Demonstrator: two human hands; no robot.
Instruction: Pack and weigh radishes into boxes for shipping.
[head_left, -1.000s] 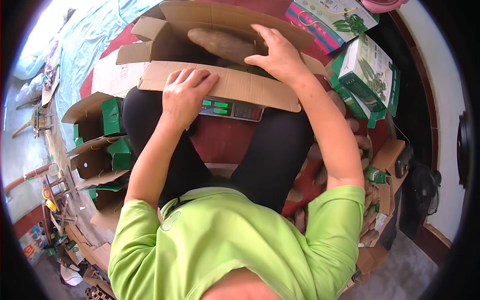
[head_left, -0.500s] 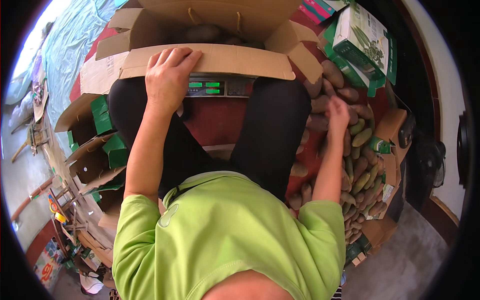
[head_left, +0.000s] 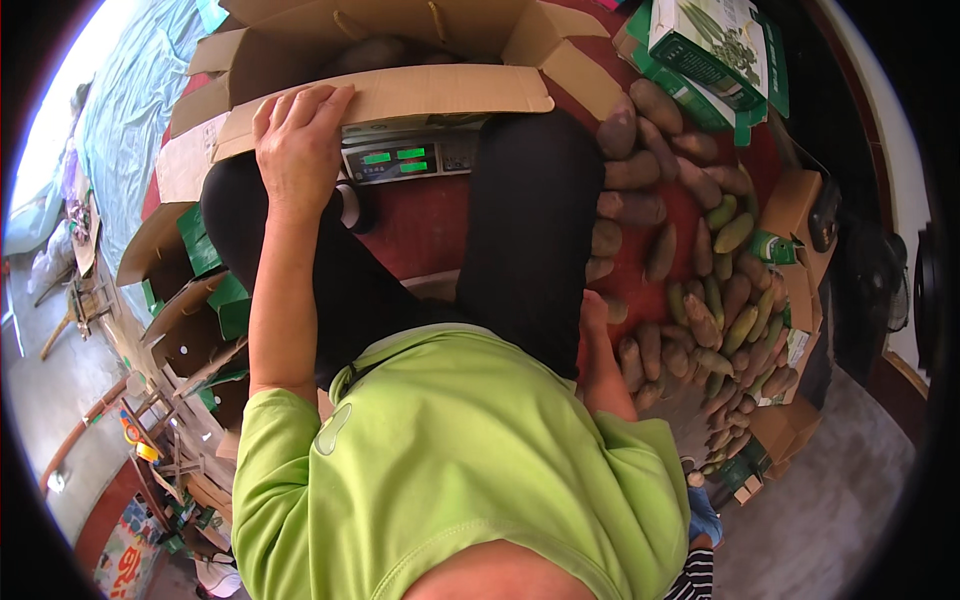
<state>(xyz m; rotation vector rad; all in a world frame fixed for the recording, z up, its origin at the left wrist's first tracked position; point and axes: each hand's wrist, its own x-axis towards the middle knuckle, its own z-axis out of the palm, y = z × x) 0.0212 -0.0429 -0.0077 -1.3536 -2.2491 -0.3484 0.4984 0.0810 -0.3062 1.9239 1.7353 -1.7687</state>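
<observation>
My left hand [head_left: 298, 145] is closed over the near flap of an open cardboard box [head_left: 440, 90], fingers lying across its top edge. Inside the box, a few brownish tubers [head_left: 370, 52] show dimly in shadow. Beneath the flap, between my knees, is a digital scale [head_left: 405, 160] with lit green displays. My right hand [head_left: 594, 318] is low beside my right thigh, near a brown tuber [head_left: 615, 308]. Its fingers are mostly hidden, so whether it holds anything is unclear. Right of it spread reddish-brown and green elongated tubers [head_left: 648, 350] on a red surface.
Green-and-white printed cartons [head_left: 705, 50] lie at the far right. Open cardboard boxes with green flaps [head_left: 190, 320] stand to my left. A small wooden stool [head_left: 165, 440] is farther left. Behind the tubers at right are a brown carton [head_left: 790, 225] and a black fan [head_left: 885, 290].
My right hand has drawn back from among the tubers to beside my thigh. The left hand keeps its hold on the flap while the whole view has shifted slightly.
</observation>
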